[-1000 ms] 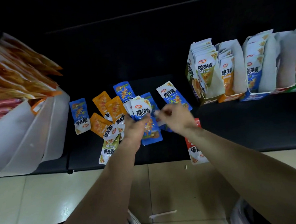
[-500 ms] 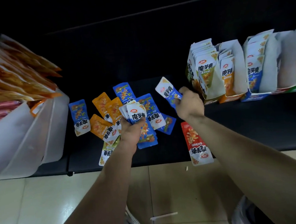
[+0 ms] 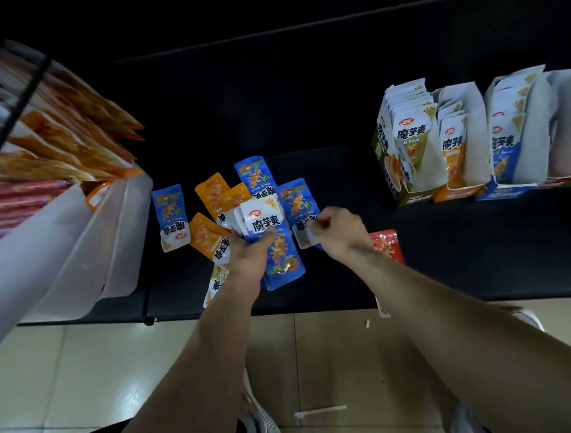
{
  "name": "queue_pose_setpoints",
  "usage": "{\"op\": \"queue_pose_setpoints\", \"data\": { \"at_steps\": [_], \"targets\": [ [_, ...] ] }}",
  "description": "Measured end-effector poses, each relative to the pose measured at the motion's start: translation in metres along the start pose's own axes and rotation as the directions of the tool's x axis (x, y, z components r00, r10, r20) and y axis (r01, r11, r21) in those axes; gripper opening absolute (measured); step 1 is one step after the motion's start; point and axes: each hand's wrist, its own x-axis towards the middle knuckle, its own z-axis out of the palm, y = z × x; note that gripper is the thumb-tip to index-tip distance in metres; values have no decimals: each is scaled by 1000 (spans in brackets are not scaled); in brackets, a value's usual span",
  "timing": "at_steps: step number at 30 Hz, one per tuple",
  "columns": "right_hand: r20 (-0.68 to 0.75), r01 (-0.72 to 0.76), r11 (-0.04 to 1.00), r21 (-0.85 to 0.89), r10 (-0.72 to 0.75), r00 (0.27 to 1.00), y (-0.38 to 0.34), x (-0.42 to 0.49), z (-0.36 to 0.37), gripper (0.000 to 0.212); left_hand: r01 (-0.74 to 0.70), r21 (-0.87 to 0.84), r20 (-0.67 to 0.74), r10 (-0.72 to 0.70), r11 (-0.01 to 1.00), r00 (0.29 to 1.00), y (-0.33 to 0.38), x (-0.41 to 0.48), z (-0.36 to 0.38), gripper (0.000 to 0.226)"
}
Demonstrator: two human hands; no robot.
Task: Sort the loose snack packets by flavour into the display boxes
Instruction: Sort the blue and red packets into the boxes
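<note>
Left hand (image 3: 246, 259) grips fanned blue packets (image 3: 272, 247), white tops up.

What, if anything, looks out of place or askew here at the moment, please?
The red packet lies apart from the pile, its lower end poking past the front edge of the black surface, under the right forearm. A white strip lies on the floor tiles.

Loose packets (image 3: 171, 217) beside filled boxes (image 3: 444, 185)

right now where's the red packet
Head view, right of centre: the red packet lies at the front edge of the black shelf, partly hidden behind the right forearm.
</note>
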Motion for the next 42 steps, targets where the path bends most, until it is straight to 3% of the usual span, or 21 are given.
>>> {"op": "queue_pose_setpoints", "data": {
  "at_steps": [2, 5, 8, 10, 17, 22, 24, 28, 34, 42],
  "targets": [
    [-57, 7, 992, -127, -15, 998, 6, 3, -1, 22, 21, 11, 4, -21, 1000, 1000, 1, 2, -8, 52],
    [-47, 26, 995, -98, -31, 998, 10, -4, -4, 26, 4, 49, 55, -7, 999, 998, 3, -2, -10, 49],
    [176, 78, 993, 89, -92, 980, 3, -26, -11, 30, -6, 31, 156, 1, 1000, 988, 12, -15, 1, 44],
    [267, 127, 986, 111, -152, 952, -2, -42, -19, 28, -8, 15, 233, 4, 1000, 973, 21, -29, 13, 43],
    [154, 239, 939, -247, -205, 966, -11, -97, -113, 24, -81, 89, 444, 33, 993, 896, 66, -107, 81, 26],
    [93, 207, 831, -517, -186, 978, 19, -138, -221, 36, -202, 159, 550, 83, 967, 831, 79, -159, 160, 67],
    [22, 111, 840, -531, -118, 993, 47, -140, -261, 34, -281, 222, 549, 118, 934, 827, 79, -168, 200, 67],
    [-82, -35, 890, -455, -3, 997, 105, -134, -308, 26, -331, 248, 495, 175, 910, 851, 84, -172, 273, 32],
    [-26, -84, 874, -478, 82, 996, 157, -112, -316, 27, -390, 214, 457, 261, 895, 850, 92, -142, 356, 38],
    [59, -47, 859, -509, 89, 994, 155, -75, -298, 32, -495, 403, 378, 352, 770, 856, 79, -113, 388, 57]
  ]
}}
